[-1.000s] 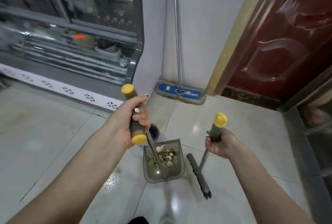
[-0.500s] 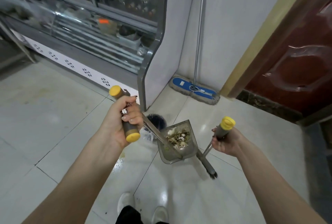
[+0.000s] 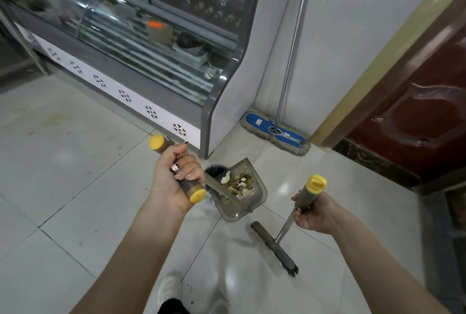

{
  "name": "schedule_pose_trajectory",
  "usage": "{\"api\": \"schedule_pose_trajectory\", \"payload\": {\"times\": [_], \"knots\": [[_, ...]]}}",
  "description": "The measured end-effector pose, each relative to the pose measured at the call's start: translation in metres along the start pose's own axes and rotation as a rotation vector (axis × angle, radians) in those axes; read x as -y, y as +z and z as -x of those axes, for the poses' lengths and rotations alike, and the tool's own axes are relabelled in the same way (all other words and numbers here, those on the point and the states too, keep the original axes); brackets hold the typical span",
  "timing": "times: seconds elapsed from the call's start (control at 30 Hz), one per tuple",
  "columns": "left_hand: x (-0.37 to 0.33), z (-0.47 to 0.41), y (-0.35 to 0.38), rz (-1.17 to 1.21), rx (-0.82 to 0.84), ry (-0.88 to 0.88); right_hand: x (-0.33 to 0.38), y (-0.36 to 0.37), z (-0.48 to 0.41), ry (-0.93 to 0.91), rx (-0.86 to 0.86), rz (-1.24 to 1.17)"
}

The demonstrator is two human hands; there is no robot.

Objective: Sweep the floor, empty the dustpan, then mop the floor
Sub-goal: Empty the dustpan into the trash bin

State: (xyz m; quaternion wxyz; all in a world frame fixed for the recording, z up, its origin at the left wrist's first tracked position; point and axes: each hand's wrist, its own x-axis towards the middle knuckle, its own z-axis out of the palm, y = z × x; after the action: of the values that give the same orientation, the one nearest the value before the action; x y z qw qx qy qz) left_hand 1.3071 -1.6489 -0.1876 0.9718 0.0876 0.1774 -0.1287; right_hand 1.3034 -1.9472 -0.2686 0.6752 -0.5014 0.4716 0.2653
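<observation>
Head view, and the sweeping looks done. The left hand (image 3: 174, 182) has its fingers (image 3: 187, 175) clenched around the yellow-capped grip of the dustpan (image 3: 242, 192). That grip slants from far left to near right, and the thin shaft runs on down to the right into the pan. The pan sits just right of that hand, loaded with scraps, tilted, its open mouth turned to the far side. Just beyond it, on the far-left side, is a dark round container (image 3: 215, 171), partly hidden, probably where the load goes. So the left hand is the nearer one, and the tip goes forward and a shade left.

The right hand (image 3: 312, 213) grasps the broom (image 3: 273, 248) under its yellow cap. The broom head is low by the floor (image 3: 75, 187), near and right of the pan, long axis far-left to near-right. The mop (image 3: 274, 132) leans in the far corner, untouched, well apart from both hands
</observation>
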Motion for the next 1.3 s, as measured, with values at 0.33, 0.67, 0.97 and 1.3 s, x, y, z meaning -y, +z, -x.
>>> {"api": "schedule_pose_trajectory", "payload": {"times": [0.33,0.67,0.97,1.3], "knots": [[-0.032,-0.009,-0.014,0.212,-0.195,0.08,0.0,0.056,-0.006,-0.007,0.016,0.015],[-0.044,0.007,-0.035,0.152,-0.309,0.035,0.002,0.104,-0.013,-0.016,0.05,0.003],[-0.037,0.025,-0.041,0.007,-0.55,-0.001,0.0,0.119,-0.012,-0.011,0.069,-0.003],[-0.023,0.057,-0.057,-0.253,-0.686,-0.111,-0.02,0.115,-0.012,-0.005,0.067,0.024]]}}
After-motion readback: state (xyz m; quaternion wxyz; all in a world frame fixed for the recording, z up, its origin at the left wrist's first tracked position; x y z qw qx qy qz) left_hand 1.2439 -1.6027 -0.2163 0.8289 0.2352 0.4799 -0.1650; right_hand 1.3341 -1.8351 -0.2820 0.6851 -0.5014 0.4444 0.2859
